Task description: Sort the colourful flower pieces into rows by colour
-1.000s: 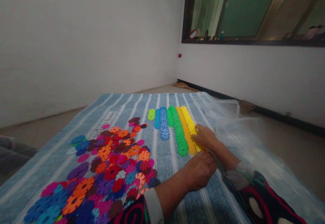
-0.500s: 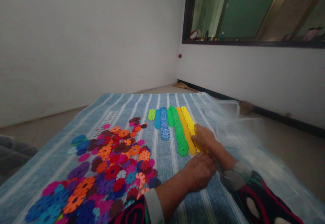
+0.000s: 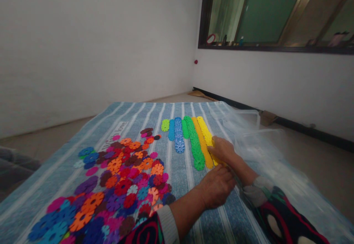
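Overlapping yellow snowflake discs (image 3: 205, 130) form the rightmost row on the cloth. My right hand (image 3: 223, 150) is closed at the near part of this row, thumb and fingertips against the yellow discs. Just below it, my left hand (image 3: 218, 185) is curled with its fingertips at the row's near end; what it pinches is hidden. Left of the yellow lie an orange-yellow row (image 3: 204, 142), a long green row (image 3: 195, 146), a short green row (image 3: 185, 129), a blue row (image 3: 179, 135), a lighter blue row (image 3: 172, 129) and a short lime row (image 3: 165, 125).
A loose pile of mixed-colour snowflake discs (image 3: 123, 187) spreads over the left of the striped blue cloth (image 3: 149, 113). Clear plastic containers (image 3: 250, 120) stand along the right edge, with clear plastic sheeting (image 3: 293, 185) nearer me. White walls (image 3: 96, 45) close off the far side.
Almost nothing differs. Both hands stay at the near end of the yellow row, and the rows and the pile keep their places.
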`<state>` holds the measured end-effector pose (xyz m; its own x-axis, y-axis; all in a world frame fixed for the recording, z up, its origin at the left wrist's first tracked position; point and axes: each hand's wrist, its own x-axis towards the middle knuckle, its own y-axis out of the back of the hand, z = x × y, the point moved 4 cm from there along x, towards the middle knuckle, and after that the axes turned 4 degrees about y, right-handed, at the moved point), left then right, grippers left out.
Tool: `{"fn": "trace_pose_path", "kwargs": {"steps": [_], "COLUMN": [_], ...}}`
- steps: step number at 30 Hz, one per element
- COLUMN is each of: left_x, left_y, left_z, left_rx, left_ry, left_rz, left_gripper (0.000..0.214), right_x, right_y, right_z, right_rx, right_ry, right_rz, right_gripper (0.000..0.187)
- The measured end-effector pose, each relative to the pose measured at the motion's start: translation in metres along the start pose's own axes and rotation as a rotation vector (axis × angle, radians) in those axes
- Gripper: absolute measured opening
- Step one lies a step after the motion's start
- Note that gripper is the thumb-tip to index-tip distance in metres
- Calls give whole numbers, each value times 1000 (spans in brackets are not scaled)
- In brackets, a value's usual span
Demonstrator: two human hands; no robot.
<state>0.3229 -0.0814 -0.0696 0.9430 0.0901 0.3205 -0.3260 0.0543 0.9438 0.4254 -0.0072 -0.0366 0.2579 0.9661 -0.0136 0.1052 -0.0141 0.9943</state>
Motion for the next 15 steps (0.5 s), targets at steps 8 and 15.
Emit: {"fn": "trace_pose_path", "kwargs": {"steps": [8,15], "left_x": [-2,-1], "left_y": [-1,2], "left_z": [0,0], "left_rx": [56,63], "left_ry": [-3,4], "left_rz": [23,18], "left_gripper": [19,15], "right_x": [4,10], "right_y": [-3,-4], "right_z": [4,15], "right_rx": [36,76], "right_ry": [23,59], "right_rz": [19,22], "right_gripper": [36,39]}}
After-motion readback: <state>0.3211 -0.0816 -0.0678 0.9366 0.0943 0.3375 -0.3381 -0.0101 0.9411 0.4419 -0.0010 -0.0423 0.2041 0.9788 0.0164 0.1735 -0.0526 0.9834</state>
